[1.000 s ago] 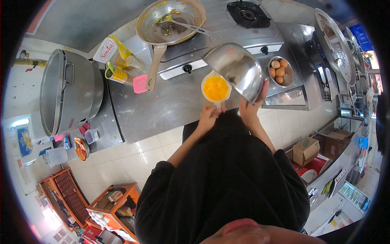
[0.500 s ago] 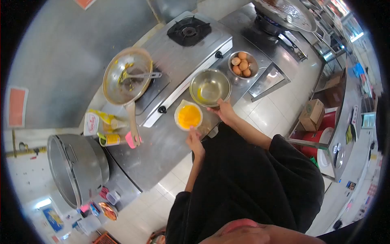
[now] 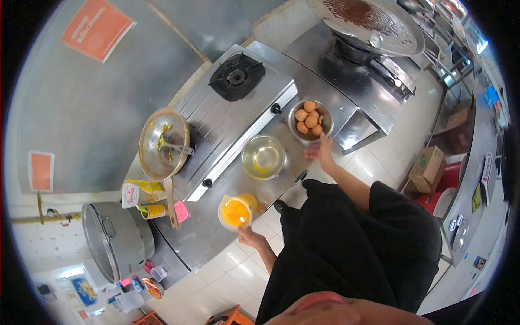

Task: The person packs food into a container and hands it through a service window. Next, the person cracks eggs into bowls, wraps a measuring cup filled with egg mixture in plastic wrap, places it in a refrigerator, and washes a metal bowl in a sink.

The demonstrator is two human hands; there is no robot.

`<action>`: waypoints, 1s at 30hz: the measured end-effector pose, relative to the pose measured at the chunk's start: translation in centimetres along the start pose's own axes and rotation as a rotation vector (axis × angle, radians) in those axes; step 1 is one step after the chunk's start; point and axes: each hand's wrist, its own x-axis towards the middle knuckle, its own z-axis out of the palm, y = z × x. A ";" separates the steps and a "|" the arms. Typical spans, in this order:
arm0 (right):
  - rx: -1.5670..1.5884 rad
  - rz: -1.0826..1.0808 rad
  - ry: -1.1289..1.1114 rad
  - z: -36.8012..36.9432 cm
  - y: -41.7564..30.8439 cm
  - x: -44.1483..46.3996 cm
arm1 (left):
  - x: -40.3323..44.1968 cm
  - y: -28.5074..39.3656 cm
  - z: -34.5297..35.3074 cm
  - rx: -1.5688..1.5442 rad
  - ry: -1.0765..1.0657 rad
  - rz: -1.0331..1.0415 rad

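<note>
My left hand is closed on the near side of a pale plastic jug of bright orange-yellow beaten egg. The jug is at the counter's front edge. My right hand reaches to the near rim of a small steel bowl of brown eggs. Its fingers look apart and slightly blurred, with fingertips at the rim; I cannot tell how firmly they touch. Between my hands stands a wider steel bowl with a little yellow liquid at the bottom.
Behind is a two-burner gas stove; a frying pan with egg bits and a spatula sits on its left burner. A large pot stands left, a big wok back right. Bottles crowd near the pan handle.
My right hand has let go of the wide steel bowl and moved right to the egg bowl. The jug has moved left, toward the front edge, in my left hand. The view has shifted.
</note>
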 end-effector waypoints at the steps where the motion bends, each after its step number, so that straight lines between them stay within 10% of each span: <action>1: 0.027 0.012 0.012 -0.8 -0.8 1.9 | -1.4 1.0 -0.2 0.002 0.060 0.044; 8: 0.004 -0.116 -0.102 -4.4 0.4 4.2 | -7.4 3.3 -6.1 0.080 0.076 -0.093; 17: 0.210 -0.122 -0.334 -26.6 -0.2 -21.0 | -14.6 3.1 -9.3 0.238 -0.532 -0.140; 30: 0.469 -0.273 0.356 -58.6 8.9 -48.8 | -30.4 3.5 -8.7 0.213 -1.224 -0.203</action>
